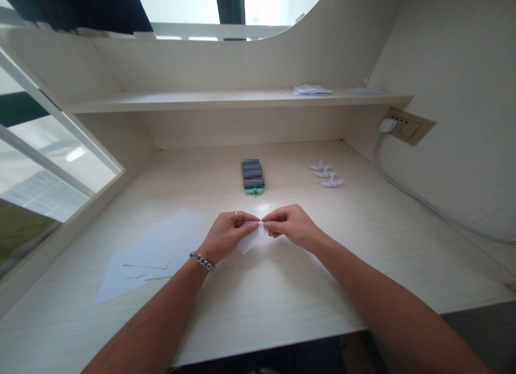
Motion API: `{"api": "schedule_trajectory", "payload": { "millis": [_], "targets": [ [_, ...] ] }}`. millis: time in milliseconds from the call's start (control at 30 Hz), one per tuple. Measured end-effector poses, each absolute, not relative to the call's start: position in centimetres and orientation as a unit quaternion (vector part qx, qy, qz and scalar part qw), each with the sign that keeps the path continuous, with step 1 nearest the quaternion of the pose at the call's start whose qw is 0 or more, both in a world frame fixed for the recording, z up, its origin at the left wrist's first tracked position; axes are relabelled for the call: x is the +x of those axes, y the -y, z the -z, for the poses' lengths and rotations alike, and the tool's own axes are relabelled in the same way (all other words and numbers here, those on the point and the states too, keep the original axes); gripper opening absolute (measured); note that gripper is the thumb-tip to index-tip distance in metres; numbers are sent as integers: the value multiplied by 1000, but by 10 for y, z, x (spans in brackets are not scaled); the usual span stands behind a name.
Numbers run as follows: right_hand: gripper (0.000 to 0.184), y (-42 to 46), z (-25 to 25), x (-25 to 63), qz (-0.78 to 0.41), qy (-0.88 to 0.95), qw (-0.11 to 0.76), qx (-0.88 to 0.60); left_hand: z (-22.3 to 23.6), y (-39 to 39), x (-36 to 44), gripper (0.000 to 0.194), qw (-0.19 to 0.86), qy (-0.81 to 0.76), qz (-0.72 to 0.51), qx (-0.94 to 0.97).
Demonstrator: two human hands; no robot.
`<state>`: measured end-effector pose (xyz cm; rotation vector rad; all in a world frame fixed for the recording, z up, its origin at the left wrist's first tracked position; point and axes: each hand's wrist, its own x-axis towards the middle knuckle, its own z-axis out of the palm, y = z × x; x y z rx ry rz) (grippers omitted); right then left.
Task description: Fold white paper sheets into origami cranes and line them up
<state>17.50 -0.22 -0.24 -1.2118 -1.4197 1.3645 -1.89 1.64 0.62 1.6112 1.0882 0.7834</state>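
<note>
A small piece of folded white paper (250, 242) is held just above the desk, in the middle of the view. My left hand (228, 231), with a ring and a chain bracelet, pinches its upper edge between thumb and forefinger. From the other side my right hand (293, 225) pinches the paper too, its fingertips almost touching those of the left. The fingers hide part of the folds. Left of my left hand, white paper sheets (169, 239) lie overlapping on the desk, the nearest with a few drawn lines. Several folded paper cranes (331, 183) stand at the back right.
A dark phone-like device (253, 175) with a green edge lies behind my hands. Along the back runs a shelf (226, 102) bearing a stack of folded paper (312, 90). A grey cable (423, 202) hangs from the wall socket (411, 127) at right. The desk's front edge is near my forearms.
</note>
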Motion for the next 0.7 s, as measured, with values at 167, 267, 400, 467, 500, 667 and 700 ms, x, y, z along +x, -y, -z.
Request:
{"api": "schedule_trajectory", "payload": {
  "millis": [167, 267, 400, 467, 500, 667, 700],
  "targets": [
    [27, 1, 8, 174, -548, 570, 396, -466, -3, -18, -21, 27, 485, -461, -324, 669],
    [29, 0, 10, 175, -551, 573, 391, -463, -3, -18, -22, 28, 480, -459, -325, 674],
    [30, 0, 10, 175, -552, 571, 399, -459, -6, -17, -21, 27, 479, -461, -321, 674],
    [30, 0, 10, 175, -552, 572, 398, -458, -7, -16, -20, 26, 477, -463, -319, 675],
    [29, 0, 9, 175, -551, 573, 397, -459, -7, -16, -20, 27, 477, -464, -317, 676],
    [29, 0, 8, 176, -540, 580, 399, -461, -7, -16, -19, 26, 488, -471, -304, 669],
    [28, 0, 8, 176, -540, 582, 398, -461, -7, -16, -19, 25, 489, -474, -305, 666]
  ]
}}
